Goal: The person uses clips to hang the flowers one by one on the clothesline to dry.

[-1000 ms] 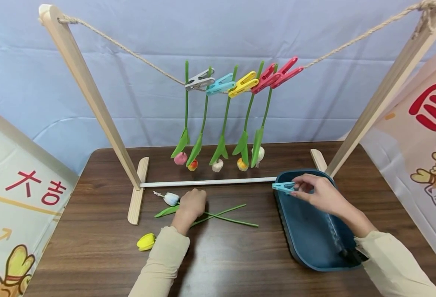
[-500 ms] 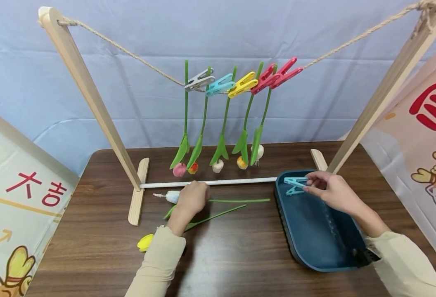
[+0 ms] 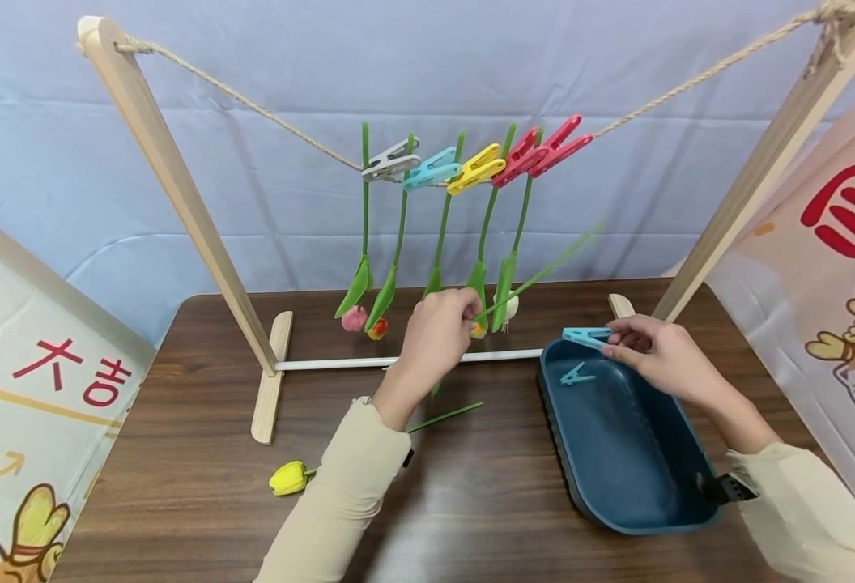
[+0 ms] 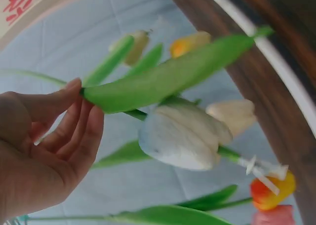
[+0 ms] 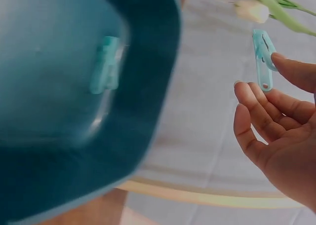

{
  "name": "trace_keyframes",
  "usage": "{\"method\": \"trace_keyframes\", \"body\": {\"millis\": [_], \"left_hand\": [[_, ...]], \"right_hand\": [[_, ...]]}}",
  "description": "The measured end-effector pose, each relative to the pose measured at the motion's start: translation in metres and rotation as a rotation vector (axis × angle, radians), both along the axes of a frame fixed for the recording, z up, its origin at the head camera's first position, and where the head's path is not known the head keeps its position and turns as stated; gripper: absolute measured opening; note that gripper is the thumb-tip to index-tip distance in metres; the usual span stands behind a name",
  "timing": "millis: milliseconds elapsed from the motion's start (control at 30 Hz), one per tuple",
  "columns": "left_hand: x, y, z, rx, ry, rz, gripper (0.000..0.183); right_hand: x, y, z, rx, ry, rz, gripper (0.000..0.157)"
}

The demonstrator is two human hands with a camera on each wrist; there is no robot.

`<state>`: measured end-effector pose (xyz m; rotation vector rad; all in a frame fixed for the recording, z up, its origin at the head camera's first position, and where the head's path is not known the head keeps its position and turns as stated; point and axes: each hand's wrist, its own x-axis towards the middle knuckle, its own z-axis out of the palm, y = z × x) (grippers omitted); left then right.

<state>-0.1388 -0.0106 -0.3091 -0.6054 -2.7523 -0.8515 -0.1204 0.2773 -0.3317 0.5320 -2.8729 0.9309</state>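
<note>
My left hand point(image 3: 433, 332) pinches the stem of a pale blue-white artificial tulip point(image 4: 180, 133) just by its leaf. The stem slants up to the right in the head view, where the hand hides the bloom. My right hand point(image 3: 664, 356) holds a light blue clothespin point(image 3: 584, 336) between thumb and fingers, above the far end of a dark blue bin point(image 3: 566, 470). Another light blue clothespin point(image 3: 576, 375) lies inside that bin. On the table rests a yellow tulip point(image 3: 289, 478), its stem partly covered by the left forearm.
A twine rope point(image 3: 253, 101) sags between two wooden posts point(image 3: 172, 186). Gray, blue, yellow and red clothespins point(image 3: 474, 168) hold several tulips upside down on it. A white rod point(image 3: 340, 363) joins the posts low across the table point(image 3: 486, 518).
My left hand has lifted the blue-white tulip from the table and moved right and toward the rope. My right hand has raised the clothespin slightly, away from the one in the bin.
</note>
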Motion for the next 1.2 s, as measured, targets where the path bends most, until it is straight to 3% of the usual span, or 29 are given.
{"method": "trace_keyframes", "body": {"millis": [267, 533, 767, 1033, 1200], "left_hand": [[-0.008, 0.021, 0.014, 0.070, 0.062, 0.020, 0.008], [-0.010, 0.031, 0.023, 0.114, 0.100, 0.023, 0.007], [-0.012, 0.036, 0.028, 0.136, 0.109, 0.026, 0.008], [-0.007, 0.040, 0.032, 0.147, 0.101, 0.028, 0.006], [-0.002, 0.040, 0.034, 0.164, 0.083, 0.036, 0.007]], "right_hand": [[-0.014, -0.008, 0.041, -0.026, 0.106, 0.002, 0.024], [-0.023, -0.021, 0.102, -0.073, 0.153, -0.077, 0.029], [-0.027, -0.032, 0.151, -0.080, 0.216, -0.075, 0.031], [-0.033, -0.044, 0.181, -0.060, 0.268, -0.159, 0.034], [-0.049, -0.033, 0.191, 0.063, 0.333, -0.237, 0.034]]}}
